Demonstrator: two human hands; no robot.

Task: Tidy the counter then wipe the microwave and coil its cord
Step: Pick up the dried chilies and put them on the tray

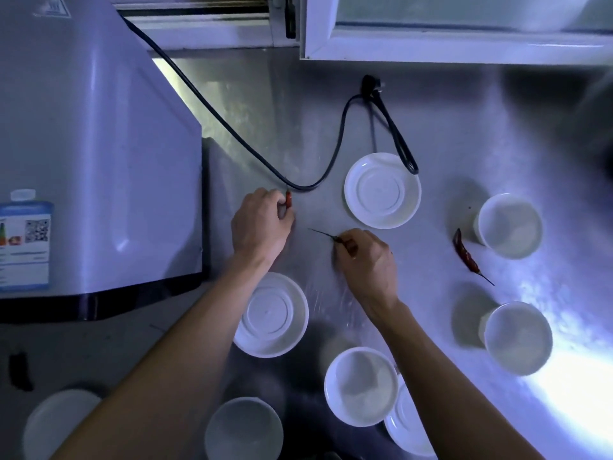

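Two dried chillies are pinched, one per hand (left hand [260,224], right hand [368,260]), so tidying the tabletop [431,127] is underway; next likely collect third chilli [466,255].

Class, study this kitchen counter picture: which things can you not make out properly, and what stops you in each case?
Head view only:
- Chili in the left hand: only a red tip shows; fingers cover the rest.
- Chili in the right hand: stem shows, body hidden in the fingers.
- Label on the bottle: print too small, cut by the left edge.
- Saucer at the bottom: overlapped by a bowl and the right forearm.
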